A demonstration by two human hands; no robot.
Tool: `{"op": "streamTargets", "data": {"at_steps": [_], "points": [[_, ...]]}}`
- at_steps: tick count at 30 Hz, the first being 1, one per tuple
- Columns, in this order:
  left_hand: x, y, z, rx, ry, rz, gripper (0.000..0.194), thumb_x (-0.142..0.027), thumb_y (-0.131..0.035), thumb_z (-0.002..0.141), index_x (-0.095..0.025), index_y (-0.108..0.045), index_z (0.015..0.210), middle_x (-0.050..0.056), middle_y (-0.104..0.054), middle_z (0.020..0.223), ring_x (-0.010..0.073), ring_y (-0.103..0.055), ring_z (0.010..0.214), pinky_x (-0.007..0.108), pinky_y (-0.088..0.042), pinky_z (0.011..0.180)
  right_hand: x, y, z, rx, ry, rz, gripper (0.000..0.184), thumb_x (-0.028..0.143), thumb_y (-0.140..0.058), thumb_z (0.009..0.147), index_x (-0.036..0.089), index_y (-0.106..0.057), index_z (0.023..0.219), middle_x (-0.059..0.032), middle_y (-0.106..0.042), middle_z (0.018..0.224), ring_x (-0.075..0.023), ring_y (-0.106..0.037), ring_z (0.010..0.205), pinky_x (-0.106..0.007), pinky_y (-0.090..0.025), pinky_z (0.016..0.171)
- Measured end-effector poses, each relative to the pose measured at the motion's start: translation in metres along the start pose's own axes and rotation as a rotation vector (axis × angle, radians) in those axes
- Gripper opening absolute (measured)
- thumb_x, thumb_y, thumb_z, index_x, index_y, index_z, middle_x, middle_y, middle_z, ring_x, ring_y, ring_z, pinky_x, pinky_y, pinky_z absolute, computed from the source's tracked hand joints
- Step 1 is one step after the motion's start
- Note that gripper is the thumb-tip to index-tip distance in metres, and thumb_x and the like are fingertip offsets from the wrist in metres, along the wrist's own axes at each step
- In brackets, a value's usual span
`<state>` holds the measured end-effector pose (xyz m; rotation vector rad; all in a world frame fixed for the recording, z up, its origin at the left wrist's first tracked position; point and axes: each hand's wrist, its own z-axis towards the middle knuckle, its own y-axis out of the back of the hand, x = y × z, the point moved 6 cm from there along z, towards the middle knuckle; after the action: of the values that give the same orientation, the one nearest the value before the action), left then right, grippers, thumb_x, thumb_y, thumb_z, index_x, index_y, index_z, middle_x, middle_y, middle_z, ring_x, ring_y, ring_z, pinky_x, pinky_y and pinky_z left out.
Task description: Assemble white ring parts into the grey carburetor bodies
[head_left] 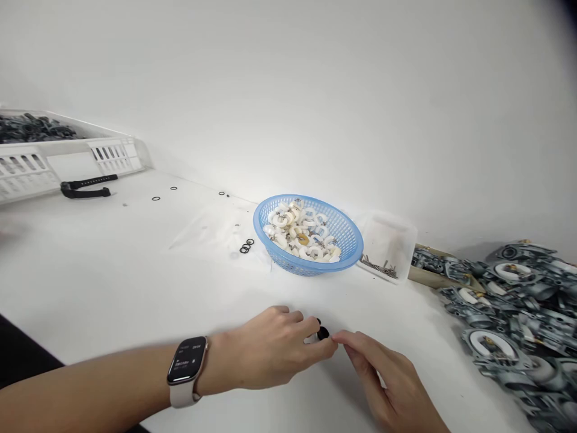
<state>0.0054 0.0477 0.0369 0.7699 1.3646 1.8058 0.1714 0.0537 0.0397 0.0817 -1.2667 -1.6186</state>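
Note:
My left hand (274,352), with a smartwatch (186,367) on its wrist, lies on the white table with fingers curled round a small black part (323,332) at its fingertips. My right hand (387,379) comes in from the lower right, its finger and thumb pinched together and touching the same black part. Behind the hands stands a blue plastic basket (349,249) filled with white ring-shaped pieces (297,231).
Several grey metal castings (509,313) are piled at the right. A clear plastic box (387,243) with thin metal pins sits beside the basket. Black rubber rings (246,246) lie on the table. A white crate (54,159) and a black strap (85,187) are at the far left.

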Motion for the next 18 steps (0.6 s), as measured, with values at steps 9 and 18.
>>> {"op": "streamTargets", "data": {"at_steps": [9, 18], "points": [[0.0, 0.007, 0.001, -0.079, -0.002, -0.052, 0.035, -0.005, -0.053, 0.091, -0.022, -0.05, 0.123, 0.001, -0.059, 0.1, 0.0166, -0.051, 0.07, 0.032, -0.046, 0.061, 0.009, 0.001, 0.007, -0.042, 0.079, 0.01, 0.037, 0.004, -0.039, 0.101, 0.023, -0.06, 0.124, -0.0112, -0.06, 0.112, -0.0169, -0.067, 0.096, -0.023, -0.057, 0.077], [-0.001, 0.006, -0.003, -0.114, -0.112, -0.078, 0.021, -0.001, -0.06, 0.079, -0.019, -0.049, 0.078, -0.001, -0.054, 0.073, 0.0153, -0.047, 0.067, 0.032, -0.038, 0.057, 0.018, 0.003, 0.009, -0.012, 0.056, -0.002, 0.027, 0.007, -0.046, 0.1, 0.024, -0.06, 0.116, -0.0084, -0.061, 0.106, -0.0165, -0.067, 0.09, -0.024, -0.056, 0.073]]}}
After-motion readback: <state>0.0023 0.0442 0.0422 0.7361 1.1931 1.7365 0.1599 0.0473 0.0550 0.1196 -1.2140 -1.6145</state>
